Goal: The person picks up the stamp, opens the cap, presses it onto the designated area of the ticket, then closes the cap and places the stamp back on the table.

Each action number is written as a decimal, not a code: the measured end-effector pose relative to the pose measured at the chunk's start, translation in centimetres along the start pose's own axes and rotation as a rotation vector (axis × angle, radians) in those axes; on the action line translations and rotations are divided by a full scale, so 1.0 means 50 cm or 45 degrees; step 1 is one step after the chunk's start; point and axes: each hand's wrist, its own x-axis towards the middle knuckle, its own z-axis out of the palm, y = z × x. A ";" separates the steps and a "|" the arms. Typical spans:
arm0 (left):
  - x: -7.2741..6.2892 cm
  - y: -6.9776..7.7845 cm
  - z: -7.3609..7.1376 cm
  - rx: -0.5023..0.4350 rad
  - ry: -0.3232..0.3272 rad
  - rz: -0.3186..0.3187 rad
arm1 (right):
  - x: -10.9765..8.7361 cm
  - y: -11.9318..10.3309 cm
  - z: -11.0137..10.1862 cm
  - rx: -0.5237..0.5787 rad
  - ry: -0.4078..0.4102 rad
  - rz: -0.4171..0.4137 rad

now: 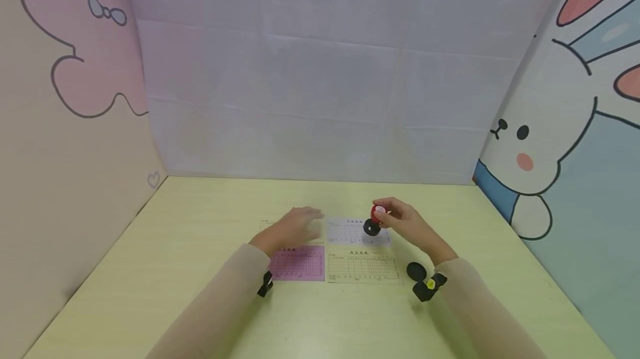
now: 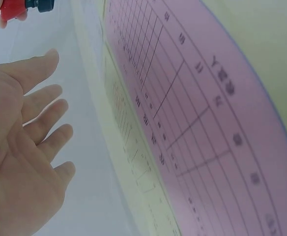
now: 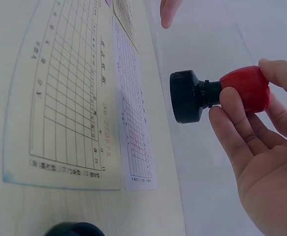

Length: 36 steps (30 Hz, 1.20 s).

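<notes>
In the head view, the right hand (image 1: 411,228) grips a red-handled stamp (image 1: 371,228) right of the frame's centre, its black head hiding part of the white sheet (image 1: 345,231). Only the right wrist view shows the gap: the stamp is side-on at the right of that frame, head clear of the paper, thumb and fingers curled round the red handle. That view also reveals a reddish mark on the white sheet and a red number on the yellow sheet (image 1: 364,267).

The left hand (image 1: 294,229) holds nothing; the left wrist view shows its fingers loosely spread, with the red handle just entering the upper left corner. From the head, this hand covers much of the upper left sheet (image 1: 266,224), and its forearm meets the left end of the pink sheet (image 1: 300,263).

A black round cap (image 1: 416,271) lies on the counter (image 1: 320,320) at lower right, just beside the black wrist camera (image 1: 425,291); the right wrist view cuts it off at the bottom edge. A rabbit drawing (image 1: 540,164) fills the right wall.
</notes>
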 end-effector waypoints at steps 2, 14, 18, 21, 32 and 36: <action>-0.009 -0.002 -0.007 -0.007 0.002 -0.003 | 0.001 -0.005 0.006 0.011 -0.008 -0.010; -0.057 -0.011 -0.034 0.010 0.029 0.038 | 0.004 -0.027 0.036 0.061 -0.063 -0.067; -0.073 -0.019 -0.039 0.017 0.025 0.041 | 0.004 -0.029 0.045 0.062 -0.099 -0.084; -0.083 -0.027 -0.040 0.037 0.028 0.050 | 0.005 -0.032 0.052 0.060 -0.114 -0.087; -0.124 -0.046 -0.044 0.032 0.009 0.039 | 0.007 -0.047 0.081 0.096 -0.178 -0.105; -0.149 -0.056 -0.042 0.008 0.001 0.035 | 0.006 -0.054 0.094 0.130 -0.211 -0.109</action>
